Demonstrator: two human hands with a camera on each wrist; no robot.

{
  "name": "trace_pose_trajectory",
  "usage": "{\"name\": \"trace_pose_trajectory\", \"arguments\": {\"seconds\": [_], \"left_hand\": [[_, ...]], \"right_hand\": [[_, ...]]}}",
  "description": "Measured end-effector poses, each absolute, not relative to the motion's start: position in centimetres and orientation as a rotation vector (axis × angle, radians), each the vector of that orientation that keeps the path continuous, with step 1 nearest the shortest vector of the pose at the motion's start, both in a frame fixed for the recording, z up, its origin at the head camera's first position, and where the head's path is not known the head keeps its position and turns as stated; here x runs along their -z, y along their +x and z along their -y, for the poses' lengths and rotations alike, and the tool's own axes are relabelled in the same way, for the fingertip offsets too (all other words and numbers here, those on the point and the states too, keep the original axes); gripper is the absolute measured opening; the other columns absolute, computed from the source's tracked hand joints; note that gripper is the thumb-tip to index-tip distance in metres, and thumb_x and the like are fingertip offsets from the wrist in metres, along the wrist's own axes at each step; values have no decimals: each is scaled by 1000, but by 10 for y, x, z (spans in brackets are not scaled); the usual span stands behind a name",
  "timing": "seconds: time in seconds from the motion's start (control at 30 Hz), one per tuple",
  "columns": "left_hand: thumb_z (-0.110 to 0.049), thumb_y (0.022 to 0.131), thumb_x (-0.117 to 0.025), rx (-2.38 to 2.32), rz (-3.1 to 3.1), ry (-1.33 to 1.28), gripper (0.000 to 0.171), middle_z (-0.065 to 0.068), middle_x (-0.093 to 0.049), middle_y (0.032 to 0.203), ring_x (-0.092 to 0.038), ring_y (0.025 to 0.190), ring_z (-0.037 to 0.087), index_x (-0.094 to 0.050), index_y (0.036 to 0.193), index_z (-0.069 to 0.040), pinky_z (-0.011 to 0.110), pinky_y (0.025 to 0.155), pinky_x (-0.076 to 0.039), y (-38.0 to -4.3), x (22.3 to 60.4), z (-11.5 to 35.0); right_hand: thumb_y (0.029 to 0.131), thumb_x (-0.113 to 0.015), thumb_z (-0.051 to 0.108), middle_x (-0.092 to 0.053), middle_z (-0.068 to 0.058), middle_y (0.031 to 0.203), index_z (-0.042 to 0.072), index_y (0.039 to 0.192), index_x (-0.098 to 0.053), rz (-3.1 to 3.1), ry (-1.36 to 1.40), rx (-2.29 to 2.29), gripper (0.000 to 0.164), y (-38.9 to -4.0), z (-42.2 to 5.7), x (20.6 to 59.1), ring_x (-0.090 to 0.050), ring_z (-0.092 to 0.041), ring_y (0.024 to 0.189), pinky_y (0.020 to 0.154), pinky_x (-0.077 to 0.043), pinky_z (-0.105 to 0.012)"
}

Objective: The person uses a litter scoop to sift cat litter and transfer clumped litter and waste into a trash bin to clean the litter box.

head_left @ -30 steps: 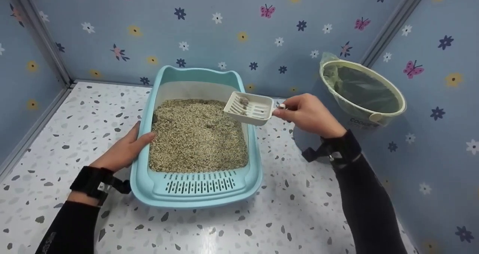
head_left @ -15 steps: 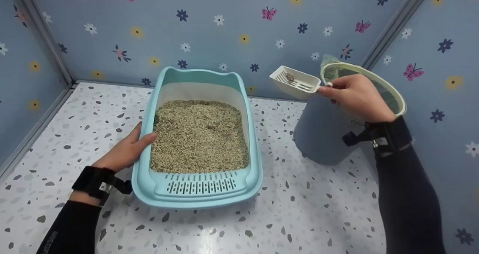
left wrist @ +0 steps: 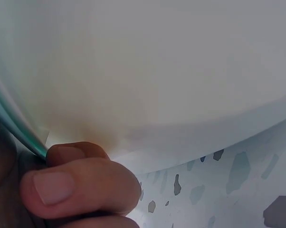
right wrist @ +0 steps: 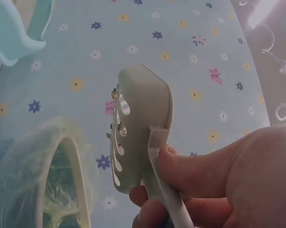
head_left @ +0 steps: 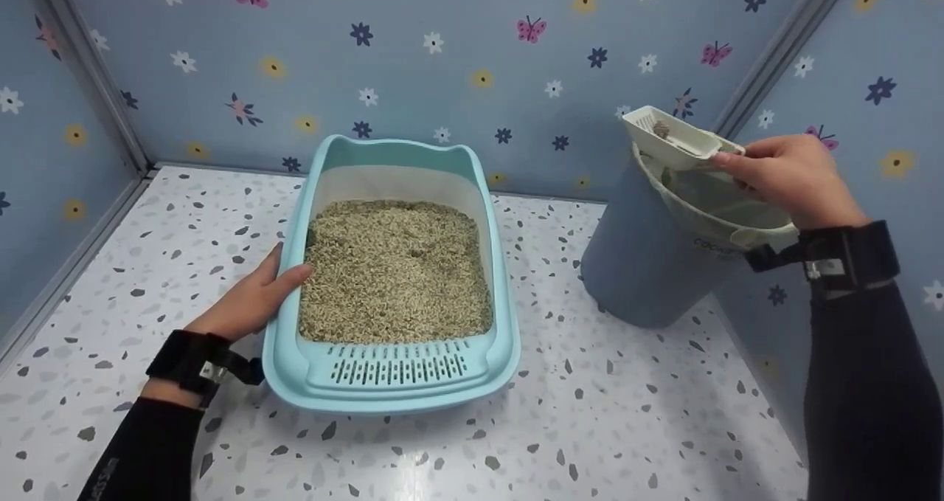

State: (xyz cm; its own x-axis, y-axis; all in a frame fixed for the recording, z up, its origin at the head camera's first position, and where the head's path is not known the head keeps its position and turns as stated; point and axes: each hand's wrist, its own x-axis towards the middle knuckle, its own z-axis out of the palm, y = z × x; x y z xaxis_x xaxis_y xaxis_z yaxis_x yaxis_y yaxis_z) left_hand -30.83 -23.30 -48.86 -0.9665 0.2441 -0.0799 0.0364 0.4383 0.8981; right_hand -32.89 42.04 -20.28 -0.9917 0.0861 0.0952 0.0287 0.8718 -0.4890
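Observation:
My left hand (head_left: pixel 247 299) grips the left side of a light blue litter box (head_left: pixel 398 398), thumb over the rim. In the left wrist view its curled fingers (left wrist: pixel 86 183) sit below the pale box wall (left wrist: pixel 171 61). Sand-coloured litter (head_left: pixel 398 280) fills the box. My right hand (head_left: pixel 800 176) holds a cream slotted litter scoop (head_left: pixel 682 156) by its handle, thumb along the top. A small brownish clump (head_left: pixel 661 129) lies in the scoop, which overlaps the far rim of the blue-grey bin (head_left: pixel 641 265). Small bits show at the scoop's slots in the right wrist view.
The bin stands right of the litter box, tilted in view, with a cream ring (head_left: pixel 759 234) and a thin greenish bag (right wrist: pixel 19 175) over its edge. Flower-patterned walls (head_left: pixel 442 66) enclose the speckled white floor (head_left: pixel 590 412) at the back and sides.
My right hand has carried the scoop with the clump from over the litter box's right edge, rightward and upward to the bin's mouth. The left hand has stayed on the box.

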Motion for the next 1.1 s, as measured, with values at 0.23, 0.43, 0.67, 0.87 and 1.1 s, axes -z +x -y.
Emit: {"name": "trace_pose_trajectory", "arguments": {"seconds": [0.23, 0.43, 0.67, 0.87, 1.1], "left_hand": [[-59, 117, -48, -1576, -2473, 265, 85, 12, -57, 85, -46, 53, 14, 6, 179, -40, 37, 48, -50, -308, 489, 233], [-57, 117, -48, -1612, -2453, 282, 82, 16, -59, 90, -47, 51, 14, 4, 180, -41, 37, 46, -49, -308, 489, 232], [-57, 117, -47, -1585, -2475, 265, 83, 21, -62, 100, -51, 54, 18, 4, 180, -39, 39, 49, -51, -310, 491, 233], [-58, 117, -47, -1579, -2480, 262, 82, 17, -61, 93, -51, 54, 17, 4, 180, -40, 40, 49, -52, -309, 490, 232], [-62, 116, -48, -1592, -2468, 268, 85, 16, -57, 88, -51, 54, 16, 3, 180, -41, 41, 49, -53, -308, 489, 232]], "right_hand": [[106, -73, 55, -66, 6, 74, 3, 93, -83, 2922, -135, -639, 55, -333, -450, 204, -54, -19, 73, 59, -44, -33], [108, -72, 51, -73, -12, 81, -14, 106, -80, 2921, -87, -411, 65, -338, -467, 212, -59, -29, 76, 61, -44, -38], [107, -73, 51, -73, -36, 116, -16, 124, -75, 2955, -111, -253, 70, -338, -473, 221, -66, -47, 91, 62, -48, -44], [103, -80, 42, -75, -21, 91, -8, 112, -81, 2929, -82, -167, 51, -337, -470, 226, -59, -36, 72, 52, -41, -42], [99, -86, 32, -68, -13, 72, -5, 98, -81, 2861, -23, -52, 38, -338, -466, 231, -57, -37, 65, 47, -37, -45]]}}
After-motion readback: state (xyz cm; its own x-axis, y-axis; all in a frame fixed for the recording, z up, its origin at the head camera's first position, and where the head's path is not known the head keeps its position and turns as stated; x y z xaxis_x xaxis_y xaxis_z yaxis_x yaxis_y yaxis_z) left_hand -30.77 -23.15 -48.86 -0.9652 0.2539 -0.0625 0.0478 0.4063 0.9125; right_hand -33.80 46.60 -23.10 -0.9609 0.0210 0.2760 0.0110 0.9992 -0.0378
